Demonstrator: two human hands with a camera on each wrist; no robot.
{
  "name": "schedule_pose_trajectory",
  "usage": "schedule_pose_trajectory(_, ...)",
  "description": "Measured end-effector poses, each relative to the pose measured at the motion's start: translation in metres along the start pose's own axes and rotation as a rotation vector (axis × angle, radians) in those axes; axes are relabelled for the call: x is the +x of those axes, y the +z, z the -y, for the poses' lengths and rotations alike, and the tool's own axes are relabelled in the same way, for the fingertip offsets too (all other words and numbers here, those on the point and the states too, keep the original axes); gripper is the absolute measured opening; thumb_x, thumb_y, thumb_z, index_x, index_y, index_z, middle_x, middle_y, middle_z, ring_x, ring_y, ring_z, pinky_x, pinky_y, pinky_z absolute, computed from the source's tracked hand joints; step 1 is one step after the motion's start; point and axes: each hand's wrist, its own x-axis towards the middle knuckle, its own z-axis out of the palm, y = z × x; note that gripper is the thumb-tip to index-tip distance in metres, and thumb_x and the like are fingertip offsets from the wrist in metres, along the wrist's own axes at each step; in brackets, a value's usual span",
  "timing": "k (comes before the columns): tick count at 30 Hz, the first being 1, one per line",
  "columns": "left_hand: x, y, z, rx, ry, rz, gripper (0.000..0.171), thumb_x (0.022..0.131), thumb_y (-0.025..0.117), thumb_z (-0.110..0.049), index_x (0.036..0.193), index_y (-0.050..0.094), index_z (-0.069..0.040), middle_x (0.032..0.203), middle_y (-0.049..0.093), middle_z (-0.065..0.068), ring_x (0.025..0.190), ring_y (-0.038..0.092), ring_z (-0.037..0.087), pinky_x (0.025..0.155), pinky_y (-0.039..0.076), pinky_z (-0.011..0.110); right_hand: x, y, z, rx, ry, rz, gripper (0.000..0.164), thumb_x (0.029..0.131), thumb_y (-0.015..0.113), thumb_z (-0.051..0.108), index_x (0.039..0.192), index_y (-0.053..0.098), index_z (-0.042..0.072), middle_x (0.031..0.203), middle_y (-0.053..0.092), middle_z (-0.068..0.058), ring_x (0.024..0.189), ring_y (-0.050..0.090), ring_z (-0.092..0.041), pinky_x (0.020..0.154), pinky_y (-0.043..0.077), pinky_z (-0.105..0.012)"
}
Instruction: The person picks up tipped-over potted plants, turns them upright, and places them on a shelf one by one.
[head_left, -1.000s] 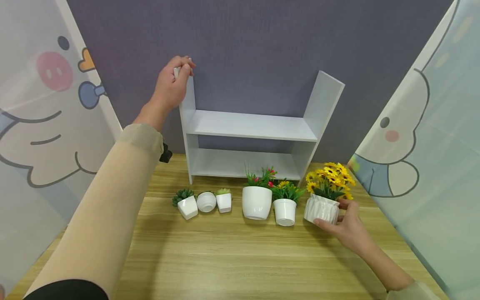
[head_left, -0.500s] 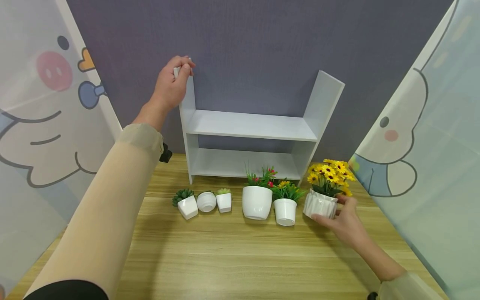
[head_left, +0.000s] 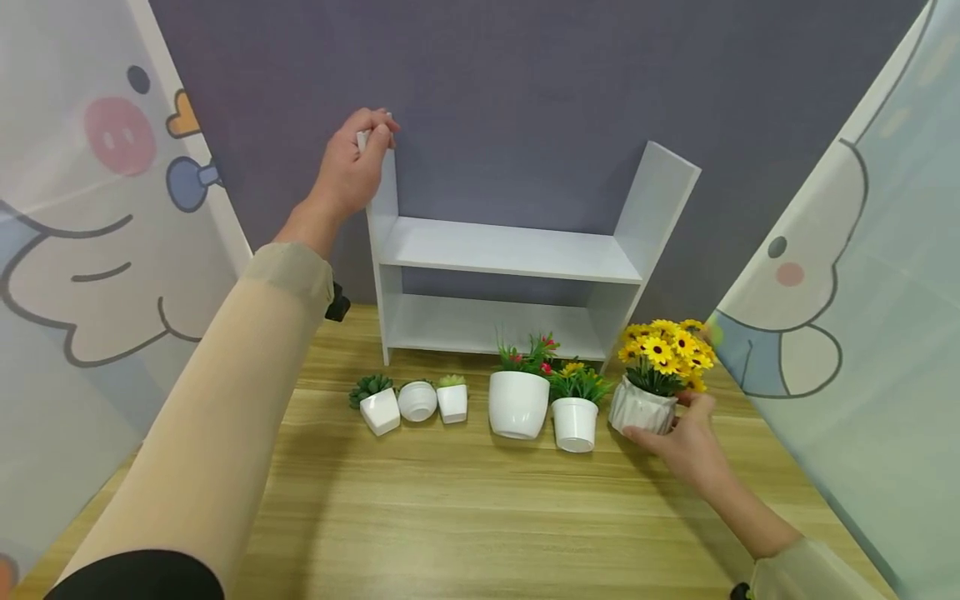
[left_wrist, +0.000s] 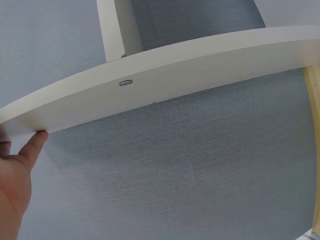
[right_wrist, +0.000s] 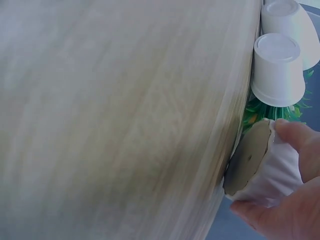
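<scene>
Open room is offered by the tabletop [head_left: 450, 525] across the lower middle, bounded by a slanting edge beyond the right hand [head_left: 692, 446]. And the yellow-flowered pot [head_left: 641, 410], right of centre, is gripped between that hand's thumb and fingers, its long axis slanted, blooms aimed upper right! Its left side is crowded by the smaller white pot [head_left: 575, 425]; above, the shelf [head_left: 510, 250] is grasped, upper left, by the left hand [head_left: 348, 171].

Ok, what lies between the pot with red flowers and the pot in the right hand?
One small white pot with green leaves and yellow flowers sits between the red-flowered pot and the ribbed pot in the right hand; the head view shows it.
</scene>
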Motion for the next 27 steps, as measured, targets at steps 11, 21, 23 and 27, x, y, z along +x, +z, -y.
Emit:
schedule_pose_trajectory(11, 0.0028, 0.0035, -0.0025, -0.004, -0.004, -0.01, 0.028, 0.118, 0.038, -0.035, 0.104, 0.058, -0.021, 0.164, 0.054, 0.003, 0.162, 0.034, 0.0, 0.131, 0.031, 0.031, 0.0004, 0.0066, -0.0011, -0.019, 0.05, -0.045, 0.11, 0.086, 0.096, 0.02, 0.144, 0.01, -0.015, 0.151, 0.034, -0.047, 0.138, 0.046, -0.061, 0.117, 0.041, -0.072)
schedule_pose_trajectory(21, 0.0014, 0.0036, -0.0037, -0.002, -0.019, -0.02, 0.028, 0.117, 0.037, -0.035, 0.102, 0.057, -0.023, 0.162, 0.056, 0.001, 0.161, 0.034, -0.002, 0.131, 0.03, 0.029, -0.0015, 0.0056, -0.0027, -0.068, 0.024, -0.01, 0.137, 0.084, 0.098, 0.024, 0.159, -0.01, -0.016, 0.159, 0.022, -0.053, 0.148, 0.036, -0.067, 0.121, 0.034, -0.076)
schedule_pose_trajectory(23, 0.0011, 0.0034, -0.0037, -0.003, -0.017, -0.021, 0.028, 0.118, 0.037, -0.035, 0.101, 0.056, -0.023, 0.16, 0.057, 0.001, 0.161, 0.034, -0.002, 0.131, 0.03, 0.028, -0.0021, 0.0056, -0.0043, -0.095, -0.014, -0.004, 0.132, 0.083, 0.098, 0.024, 0.16, -0.001, -0.017, 0.157, 0.026, -0.053, 0.145, 0.039, -0.066, 0.12, 0.035, -0.077)
schedule_pose_trajectory(27, 0.0009, 0.0036, -0.0034, 0.002, -0.016, -0.021, 0.028, 0.118, 0.037, -0.035, 0.101, 0.057, -0.024, 0.16, 0.058, 0.001, 0.161, 0.034, -0.003, 0.131, 0.03, 0.028, -0.0028, 0.0064, -0.0066, -0.126, -0.107, -0.021, 0.114, 0.081, 0.099, 0.021, 0.158, 0.023, -0.015, 0.152, 0.037, -0.048, 0.142, 0.042, -0.062, 0.118, 0.033, -0.077)
